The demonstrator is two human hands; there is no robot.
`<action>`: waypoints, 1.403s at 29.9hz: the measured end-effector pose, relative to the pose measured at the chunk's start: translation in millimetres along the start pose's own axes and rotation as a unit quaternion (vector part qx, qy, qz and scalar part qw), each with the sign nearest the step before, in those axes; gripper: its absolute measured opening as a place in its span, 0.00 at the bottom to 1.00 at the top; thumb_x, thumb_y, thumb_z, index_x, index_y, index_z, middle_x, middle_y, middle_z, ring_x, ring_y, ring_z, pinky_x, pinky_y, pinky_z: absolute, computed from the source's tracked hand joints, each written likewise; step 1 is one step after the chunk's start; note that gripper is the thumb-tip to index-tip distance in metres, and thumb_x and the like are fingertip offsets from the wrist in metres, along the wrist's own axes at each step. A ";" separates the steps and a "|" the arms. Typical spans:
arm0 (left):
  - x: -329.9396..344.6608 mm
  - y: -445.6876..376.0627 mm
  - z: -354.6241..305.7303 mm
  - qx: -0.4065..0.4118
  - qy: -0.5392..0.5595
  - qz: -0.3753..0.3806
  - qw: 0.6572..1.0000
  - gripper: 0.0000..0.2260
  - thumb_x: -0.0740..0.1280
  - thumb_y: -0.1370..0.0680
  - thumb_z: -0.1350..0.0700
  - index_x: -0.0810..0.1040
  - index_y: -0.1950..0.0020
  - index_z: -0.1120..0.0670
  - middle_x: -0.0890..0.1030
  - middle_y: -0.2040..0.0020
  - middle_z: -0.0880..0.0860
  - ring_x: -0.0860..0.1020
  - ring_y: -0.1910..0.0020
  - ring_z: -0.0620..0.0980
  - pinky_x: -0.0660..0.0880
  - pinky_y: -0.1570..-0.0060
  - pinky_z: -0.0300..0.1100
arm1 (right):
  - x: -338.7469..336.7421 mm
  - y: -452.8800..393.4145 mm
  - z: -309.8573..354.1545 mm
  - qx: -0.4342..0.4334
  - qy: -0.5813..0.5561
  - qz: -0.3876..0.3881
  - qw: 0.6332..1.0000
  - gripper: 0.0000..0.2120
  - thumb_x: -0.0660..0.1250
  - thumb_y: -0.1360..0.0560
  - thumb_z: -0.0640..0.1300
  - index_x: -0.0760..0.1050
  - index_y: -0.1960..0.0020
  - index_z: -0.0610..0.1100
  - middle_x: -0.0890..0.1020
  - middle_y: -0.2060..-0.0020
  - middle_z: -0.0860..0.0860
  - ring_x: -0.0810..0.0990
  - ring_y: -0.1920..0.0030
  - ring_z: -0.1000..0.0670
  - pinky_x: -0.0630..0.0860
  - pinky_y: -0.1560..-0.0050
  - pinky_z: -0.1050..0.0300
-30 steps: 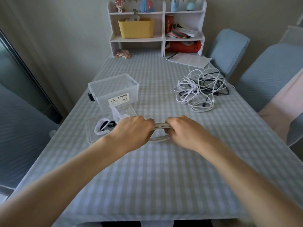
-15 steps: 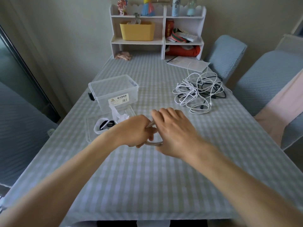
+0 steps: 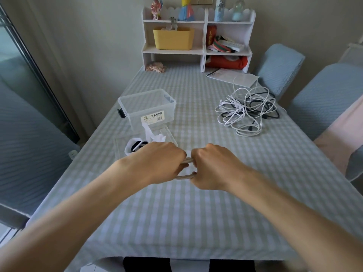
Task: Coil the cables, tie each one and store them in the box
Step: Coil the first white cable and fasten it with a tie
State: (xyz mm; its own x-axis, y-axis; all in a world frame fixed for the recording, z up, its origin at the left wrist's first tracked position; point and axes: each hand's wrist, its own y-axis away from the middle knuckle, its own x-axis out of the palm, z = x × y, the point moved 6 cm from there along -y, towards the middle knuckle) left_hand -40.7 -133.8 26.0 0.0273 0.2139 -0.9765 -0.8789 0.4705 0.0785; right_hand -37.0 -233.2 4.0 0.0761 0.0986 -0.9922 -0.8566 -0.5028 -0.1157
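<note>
A coiled white cable (image 3: 186,168) hangs between my two fists just above the checked tablecloth. My left hand (image 3: 163,160) grips its left end and my right hand (image 3: 213,166) grips its right end; only two short strands show between them. A clear plastic box (image 3: 146,108) with a white label stands open behind my left hand. Its flat lid (image 3: 167,134) lies in front of it, with white ties (image 3: 152,134) and a small white cup of black bands (image 3: 135,146) on it. A tangle of white and black cables (image 3: 248,111) lies at the right.
A white shelf unit (image 3: 197,38) with a yellow basket stands at the table's far end, papers (image 3: 232,77) beside it. Blue-covered chairs (image 3: 324,107) line the right side. A glass door runs along the left. The near table edge is just below my forearms.
My right hand, which reached open over the coil half a second ago, has closed into a fist on its right end. The two hands now sit closer together than a second ago.
</note>
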 end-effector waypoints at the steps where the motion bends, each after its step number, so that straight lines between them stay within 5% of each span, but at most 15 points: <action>1: 1.9 -0.5 1.1 0.001 0.005 0.000 1.000 0.15 0.53 0.15 0.47 0.71 0.56 0.51 0.70 0.64 0.46 0.67 0.70 0.43 0.56 0.71 0.37 | 0.9 -0.4 0.9 0.001 0.003 0.003 1.000 0.06 0.65 0.29 0.45 0.72 0.57 0.42 0.73 0.67 0.50 0.76 0.64 0.44 0.70 0.66 0.54; 4: 13.3 -0.6 7.1 -0.010 0.064 -0.009 0.998 0.14 0.55 0.16 0.48 0.68 0.61 0.50 0.69 0.67 0.45 0.71 0.69 0.44 0.66 0.67 0.39 | 5.4 -1.7 4.2 -0.003 0.023 0.015 1.000 0.07 0.62 0.25 0.44 0.65 0.57 0.44 0.64 0.69 0.51 0.72 0.65 0.43 0.62 0.66 0.54; 8: 14.2 18.4 18.3 -0.022 0.201 -0.111 0.973 0.09 0.59 0.21 0.45 0.74 0.47 0.47 0.77 0.58 0.43 0.77 0.57 0.45 0.74 0.48 0.48 | 8.2 -5.3 0.6 0.019 0.023 0.019 0.999 0.07 0.60 0.22 0.45 0.66 0.57 0.45 0.63 0.69 0.51 0.78 0.58 0.40 0.64 0.64 0.53; 11: 23.5 26.8 14.0 -0.019 0.143 -0.145 0.979 0.22 0.64 0.30 0.44 0.74 0.38 0.50 0.77 0.49 0.46 0.79 0.51 0.48 0.76 0.52 0.47 | 8.8 -8.3 11.0 0.017 0.013 0.020 1.000 0.05 0.60 0.22 0.43 0.68 0.56 0.44 0.66 0.67 0.50 0.80 0.56 0.39 0.64 0.63 0.53; 14: 37.0 25.3 9.7 -0.074 0.019 -0.149 0.986 0.19 0.77 0.44 0.52 0.77 0.59 0.55 0.78 0.65 0.51 0.80 0.72 0.51 0.63 0.77 0.37 | 8.0 -12.2 36.5 -0.022 0.000 0.012 1.000 0.06 0.64 0.22 0.45 0.74 0.49 0.42 0.77 0.58 0.46 0.80 0.54 0.40 0.65 0.62 0.54; 17: 41.8 31.3 21.5 -0.122 0.012 -0.183 0.975 0.18 0.78 0.52 0.61 0.74 0.69 0.56 0.73 0.77 0.50 0.71 0.84 0.52 0.48 0.76 0.31 | 10.0 -16.6 50.7 -0.035 -0.050 0.011 0.998 0.05 0.65 0.25 0.44 0.74 0.52 0.43 0.79 0.57 0.46 0.80 0.56 0.41 0.67 0.64 0.55; 22: 46.2 43.3 25.8 -0.149 0.022 -0.195 0.969 0.15 0.77 0.48 0.61 0.73 0.70 0.56 0.72 0.79 0.50 0.70 0.85 0.53 0.47 0.73 0.32 | 13.0 -20.6 54.0 0.010 -0.046 0.025 0.999 0.11 0.66 0.29 0.46 0.66 0.66 0.45 0.70 0.69 0.51 0.74 0.64 0.44 0.64 0.67 0.56; 30: 54.6 51.9 47.0 -0.230 0.046 -0.223 0.946 0.17 0.77 0.54 0.60 0.71 0.75 0.54 0.71 0.81 0.51 0.70 0.86 0.53 0.49 0.69 0.31 | 13.7 -30.5 77.4 -0.060 0.004 0.025 0.998 0.05 0.61 0.21 0.40 0.74 0.48 0.41 0.80 0.54 0.44 0.80 0.54 0.39 0.63 0.62 0.53; 36: 65.5 57.7 77.3 -0.252 0.058 -0.249 0.933 0.16 0.77 0.52 0.62 0.72 0.73 0.55 0.73 0.79 0.51 0.70 0.85 0.56 0.52 0.72 0.31 | 20.4 -44.3 69.8 -0.055 -0.143 -0.009 0.988 0.10 0.67 0.26 0.44 0.72 0.46 0.44 0.81 0.52 0.48 0.80 0.53 0.43 0.73 0.62 0.51; 42: 81.7 76.6 136.5 -0.351 0.161 -0.279 0.879 0.07 0.71 0.32 0.58 0.74 0.67 0.56 0.77 0.72 0.57 0.75 0.72 0.62 0.64 0.70 0.42 | 9.1 -71.1 35.5 -0.004 -0.174 -0.096 0.980 0.06 0.67 0.27 0.41 0.81 0.52 0.45 0.82 0.56 0.50 0.80 0.55 0.46 0.78 0.53 0.49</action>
State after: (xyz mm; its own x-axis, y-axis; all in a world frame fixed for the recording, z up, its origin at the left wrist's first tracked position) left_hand -40.8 36.6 -20.4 0.5106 -0.1889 -0.8388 -0.8518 -0.2441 -0.4635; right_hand 6.6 -166.0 4.8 0.0553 0.4787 -0.8762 -0.8392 -0.4532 -0.3006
